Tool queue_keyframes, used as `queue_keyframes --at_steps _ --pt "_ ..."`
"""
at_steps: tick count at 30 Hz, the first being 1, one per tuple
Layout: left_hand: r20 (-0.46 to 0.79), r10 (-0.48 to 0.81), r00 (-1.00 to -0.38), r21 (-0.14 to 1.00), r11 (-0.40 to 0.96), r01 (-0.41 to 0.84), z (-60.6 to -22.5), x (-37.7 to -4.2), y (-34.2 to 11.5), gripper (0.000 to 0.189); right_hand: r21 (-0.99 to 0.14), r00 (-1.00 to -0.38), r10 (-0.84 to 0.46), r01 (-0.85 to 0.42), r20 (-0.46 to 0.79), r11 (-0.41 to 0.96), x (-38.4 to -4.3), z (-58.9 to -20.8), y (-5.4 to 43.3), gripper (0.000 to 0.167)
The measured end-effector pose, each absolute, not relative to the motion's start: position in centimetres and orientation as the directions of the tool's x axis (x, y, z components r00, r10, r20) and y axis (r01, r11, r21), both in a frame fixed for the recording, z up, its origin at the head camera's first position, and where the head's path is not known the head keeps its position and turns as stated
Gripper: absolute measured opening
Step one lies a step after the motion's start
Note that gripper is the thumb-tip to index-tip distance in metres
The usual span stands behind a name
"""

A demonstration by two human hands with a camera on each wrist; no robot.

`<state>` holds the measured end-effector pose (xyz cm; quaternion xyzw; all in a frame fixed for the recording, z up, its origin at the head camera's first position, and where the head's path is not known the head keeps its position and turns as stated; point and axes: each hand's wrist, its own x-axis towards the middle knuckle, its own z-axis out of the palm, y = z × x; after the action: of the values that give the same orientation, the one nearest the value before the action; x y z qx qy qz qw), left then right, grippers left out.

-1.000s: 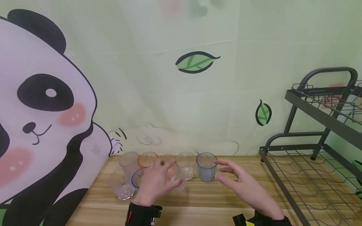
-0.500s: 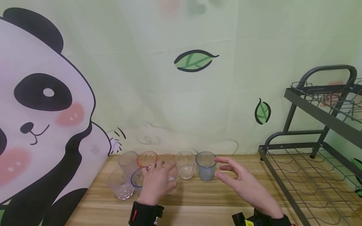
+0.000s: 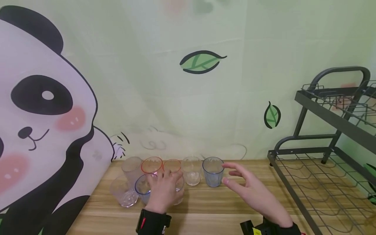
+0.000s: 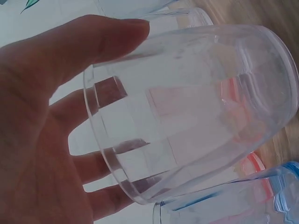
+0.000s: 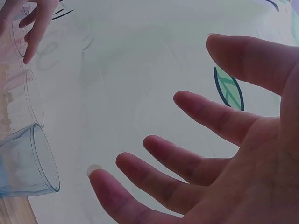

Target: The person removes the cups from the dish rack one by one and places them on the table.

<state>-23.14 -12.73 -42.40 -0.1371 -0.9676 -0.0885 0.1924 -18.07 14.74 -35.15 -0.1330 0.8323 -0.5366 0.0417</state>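
My left hand [image 3: 164, 194] grips a clear tumbler [image 4: 187, 112] from above, with the thumb on one side of its rim and the fingers on the other. Mostly hidden under the hand in the head view, it stands at the front of a group of glasses. To its left is a blue-rimmed glass [image 3: 142, 186]; two red-rimmed glasses [image 3: 151, 165] stand behind. My right hand [image 3: 254, 194] hovers with fingers spread and relaxed, holding nothing. Its fingertips are close to the right side of a blue glass [image 3: 213, 176].
Another clear glass [image 3: 192, 174] stands left of the blue glass. At the group's left end are two more clear glasses [image 3: 124, 192]. A dark two-tier wire rack [image 3: 323, 119] stands at the right. Behind the wooden table [image 3: 205, 209] hangs a printed panda backdrop [image 3: 141, 81].
My left thumb has drawn in against the clear tumbler, which has shifted slightly left beneath the hand. My right hand has stayed beside the blue glass. The head view has turned a little.
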Motion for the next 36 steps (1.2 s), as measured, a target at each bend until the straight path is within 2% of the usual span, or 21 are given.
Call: queue_keyframes --at_steps 8,16,19,23,27,36 --pt "0.399 0.219 -0.890 0.102 0.954 0.280 -42.3 -22.7 -12.5 0.058 -0.891 -0.962 -0.259 -0.187 0.081 0.413 -18.1 -35.2 14.6 0.051" --pt "0.312 0.235 -0.920 0.173 0.939 0.298 -41.3 -22.2 -12.3 0.102 -0.887 -0.968 -0.238 -0.182 0.084 0.425 -18.0 -35.3 14.5 0.051" --pt "0.299 0.236 -0.925 0.193 0.934 0.300 -40.8 -22.0 -12.0 0.103 -0.882 -0.969 -0.230 -0.187 0.093 0.432 -18.1 -35.4 14.7 0.051" --pt "0.283 0.227 -0.932 0.260 0.917 0.302 -40.3 -22.0 -11.2 0.091 -0.847 -0.969 -0.216 -0.213 0.119 0.487 -18.4 -35.6 15.7 0.054" --pt "0.259 0.219 -0.941 0.344 0.889 0.302 -40.2 -21.8 -10.4 0.077 -0.750 -0.964 -0.218 -0.255 0.151 0.610 -19.1 -35.9 17.3 0.057" --pt "0.283 0.228 -0.932 0.395 0.858 0.329 -39.9 -21.4 -10.3 0.064 -0.362 -0.969 -0.190 -0.235 0.156 0.902 -22.6 -33.0 22.2 0.052"
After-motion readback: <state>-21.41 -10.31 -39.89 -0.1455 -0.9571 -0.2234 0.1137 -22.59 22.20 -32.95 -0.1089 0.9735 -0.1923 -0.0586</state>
